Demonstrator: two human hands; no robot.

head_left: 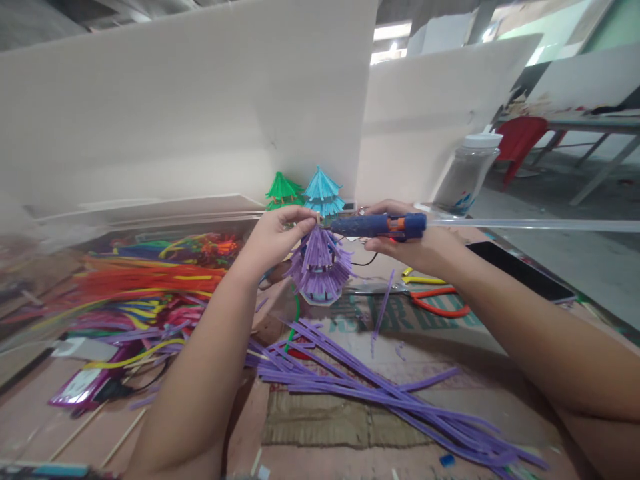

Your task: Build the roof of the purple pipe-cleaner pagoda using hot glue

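Observation:
A small tiered tower of purple pipe cleaners [320, 263] stands upright in the middle of the head view. My left hand [283, 237] is at its top, thumb and fingers pinched together on the tip. My right hand [400, 227] grips a blue hot glue gun [373, 225], held level with its nozzle against the tower's top. A small red light glows on the gun. Behind the tower are a light blue tiered roof [323, 190] and a green one [283, 189]. Loose purple pipe cleaners [350, 373] lie in front of the tower.
Bundles of orange and other coloured pipe cleaners [150, 280] lie at left, near a magenta-and-white object [87, 380]. On the right are orange-handled scissors [435, 303], a black phone [520, 270] and a clear bottle [467, 173]. White panels [200, 113] stand behind the table.

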